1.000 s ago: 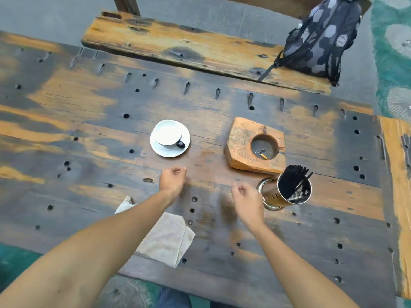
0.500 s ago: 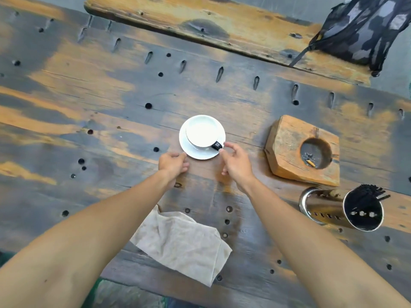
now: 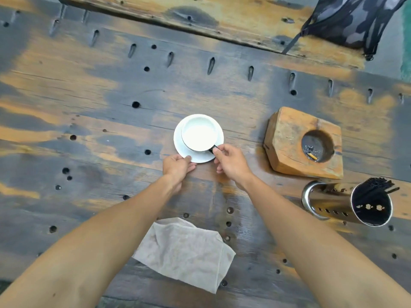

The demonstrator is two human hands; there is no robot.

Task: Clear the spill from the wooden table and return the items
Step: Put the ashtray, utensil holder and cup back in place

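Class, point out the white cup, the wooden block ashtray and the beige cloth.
white cup (image 3: pixel 199 135), head view, on its pale inside.
wooden block ashtray (image 3: pixel 287 138), head view, on its flat top.
beige cloth (image 3: pixel 184 254), head view, on its crumpled middle.

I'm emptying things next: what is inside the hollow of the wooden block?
In the wooden block, the hollow holds dark ash and one cigarette butt. Anything beneath the ash is hidden.

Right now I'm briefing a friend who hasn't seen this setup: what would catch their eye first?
Mid-table, a white cup sits on a saucer; the left hand grips the saucer's near rim and the right hand pinches the cup's dark handle. Right of them lies a wooden ashtray block, with a metal holder of black straws nearer. A crumpled cloth lies between the forearms.
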